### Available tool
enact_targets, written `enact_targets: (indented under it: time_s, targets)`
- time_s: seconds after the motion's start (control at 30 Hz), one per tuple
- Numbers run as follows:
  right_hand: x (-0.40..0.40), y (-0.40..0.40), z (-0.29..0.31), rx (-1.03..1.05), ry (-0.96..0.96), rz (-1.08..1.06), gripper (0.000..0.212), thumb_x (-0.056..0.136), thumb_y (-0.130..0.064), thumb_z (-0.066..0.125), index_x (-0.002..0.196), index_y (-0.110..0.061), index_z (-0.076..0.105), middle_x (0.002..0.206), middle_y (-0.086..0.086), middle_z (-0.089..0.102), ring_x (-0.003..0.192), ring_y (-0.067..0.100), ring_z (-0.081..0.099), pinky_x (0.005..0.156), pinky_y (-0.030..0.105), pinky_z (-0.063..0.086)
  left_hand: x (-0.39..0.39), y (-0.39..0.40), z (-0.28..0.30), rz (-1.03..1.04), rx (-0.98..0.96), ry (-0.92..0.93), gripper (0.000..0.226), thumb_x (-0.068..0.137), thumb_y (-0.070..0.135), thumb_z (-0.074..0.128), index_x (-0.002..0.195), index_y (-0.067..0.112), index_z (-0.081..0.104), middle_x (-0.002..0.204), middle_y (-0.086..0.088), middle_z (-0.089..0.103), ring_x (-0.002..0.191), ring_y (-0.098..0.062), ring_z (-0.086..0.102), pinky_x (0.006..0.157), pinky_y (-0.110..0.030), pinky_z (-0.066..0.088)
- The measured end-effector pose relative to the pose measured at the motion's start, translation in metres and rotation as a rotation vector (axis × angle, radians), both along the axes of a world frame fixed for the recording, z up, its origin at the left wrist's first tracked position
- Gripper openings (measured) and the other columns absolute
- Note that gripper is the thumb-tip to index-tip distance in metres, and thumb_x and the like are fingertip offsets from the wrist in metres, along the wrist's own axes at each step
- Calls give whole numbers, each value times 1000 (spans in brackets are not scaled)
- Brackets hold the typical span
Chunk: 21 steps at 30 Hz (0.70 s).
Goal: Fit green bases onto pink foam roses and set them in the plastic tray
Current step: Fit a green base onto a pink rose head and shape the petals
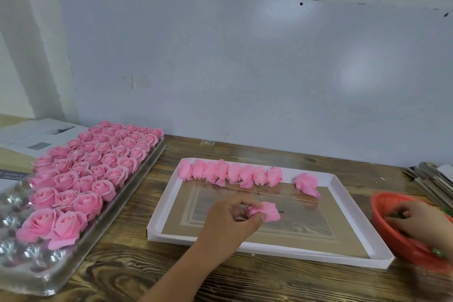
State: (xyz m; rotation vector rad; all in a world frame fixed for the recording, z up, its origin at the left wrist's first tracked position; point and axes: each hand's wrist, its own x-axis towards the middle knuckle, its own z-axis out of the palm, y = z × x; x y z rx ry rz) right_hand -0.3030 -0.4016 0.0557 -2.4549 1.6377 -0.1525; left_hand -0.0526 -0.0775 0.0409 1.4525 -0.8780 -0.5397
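My left hand (231, 220) pinches a pink foam rose (266, 211) over the middle of a shallow white cardboard box (161, 203). Several roses (229, 173) lie in a row along the box's far edge, and one more rose (306, 184) lies apart at the right end. My right hand (414, 219) reaches into a red basket (382, 228) at the right, fingers curled among green bases (396, 214); its grasp is blurred. A clear plastic tray (22, 270) on the left holds several upright roses (95, 167).
The wooden table (127, 267) runs under everything. Printed papers (36, 135) lie behind the plastic tray. A stack of flat grey sheets (434, 179) sits at the far right. A white wall panel (245, 68) stands close behind the table.
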Motion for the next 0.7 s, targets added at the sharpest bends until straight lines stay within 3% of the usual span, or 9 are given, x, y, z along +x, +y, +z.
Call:
enact_targets:
  time_s: [0.13,0.23,0.37,0.43,0.53,0.6,0.7]
  targets:
    - [-6,-9,2,-78,-44,-34,18,84,-41,71,84,-22,70,74,-2,65,70,20,63,65,33,49,0,0,-1,0,6,-4,23,85,17,80,91,39,74,78,2,78,64,-1,64,61,-16,46]
    - [-14,-21,-3,-107,-151,-48,13,84,-34,70,76,-23,71,72,0,67,71,25,63,72,40,52,0,-1,-2,6,11,-7,23,85,19,80,92,41,74,79,3,78,66,-2,65,62,-15,46]
    - [-27,-49,-23,-98,-266,-119,13,83,-42,70,71,-39,67,72,-6,69,71,21,63,72,44,55,1,0,-2,12,8,-10,25,85,20,80,90,43,74,78,3,77,69,-6,67,64,-17,47]
    - [-33,-70,-36,-119,-330,-129,4,77,-49,66,75,-46,65,75,-13,67,73,18,64,69,44,56,1,-1,-2,11,5,-11,26,85,20,80,90,44,74,78,4,77,70,-5,68,63,-16,47]
    - [-52,-109,-47,-154,-465,-182,28,64,-57,59,92,-58,59,78,-15,66,68,13,66,59,36,55,2,-2,-4,16,-13,13,23,83,23,81,91,43,74,80,0,78,77,-21,72,71,-26,53]
    - [-60,-125,-53,-125,-576,-235,42,61,-54,65,102,-49,59,82,-11,70,67,15,70,59,43,60,3,-2,-4,15,-34,47,20,81,25,80,91,41,75,84,-4,79,87,-33,72,82,-39,58]
    - [-59,-133,-61,-90,-674,-227,46,62,-49,61,107,-45,59,88,-9,72,76,21,72,57,49,60,5,-2,-5,4,-61,71,19,80,25,80,92,39,76,89,-3,79,88,-31,74,88,-50,58]
